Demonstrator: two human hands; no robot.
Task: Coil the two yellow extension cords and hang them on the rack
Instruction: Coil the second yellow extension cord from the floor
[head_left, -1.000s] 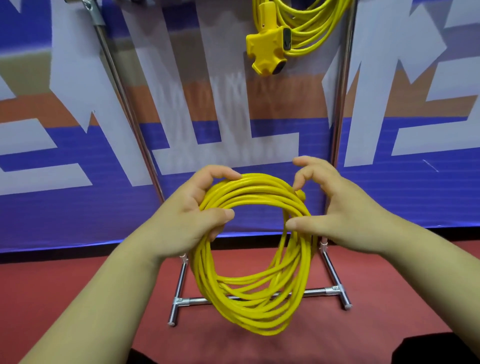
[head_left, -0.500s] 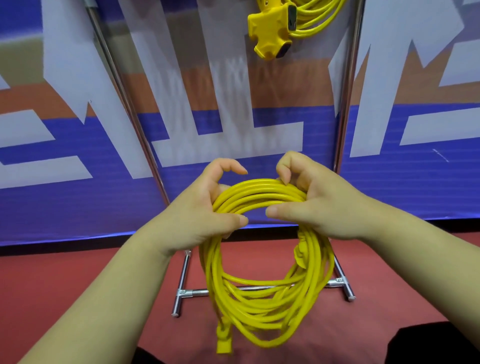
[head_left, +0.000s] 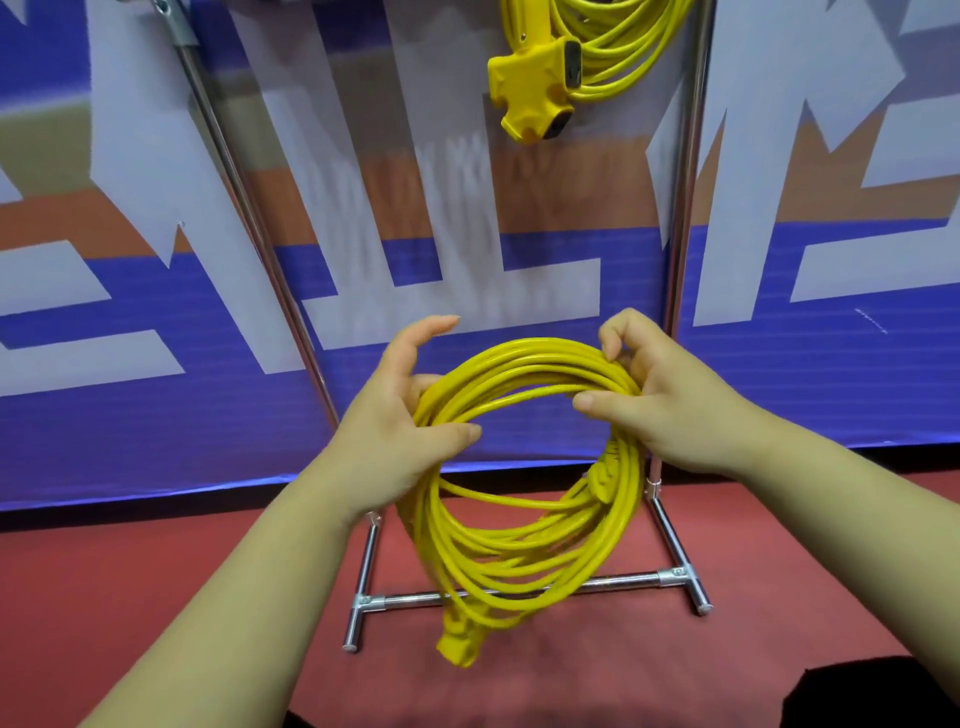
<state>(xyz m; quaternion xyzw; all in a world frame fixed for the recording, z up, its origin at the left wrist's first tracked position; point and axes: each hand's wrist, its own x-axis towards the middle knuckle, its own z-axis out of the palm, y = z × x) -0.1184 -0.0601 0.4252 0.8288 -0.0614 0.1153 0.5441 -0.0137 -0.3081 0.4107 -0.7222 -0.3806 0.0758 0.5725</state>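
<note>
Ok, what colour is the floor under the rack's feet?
Red; the floor shows best in the head view, around the rack base.

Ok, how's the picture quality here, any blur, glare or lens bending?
Head view: the lower loops of the held cord and its dangling plug are smeared by motion, while the left hand and right hand look fairly sharp. Head view: the rack poles lean and bow from the wide lens, with bright glints on the base bar. Head view: the banner behind looks streaky in the middle.
</note>
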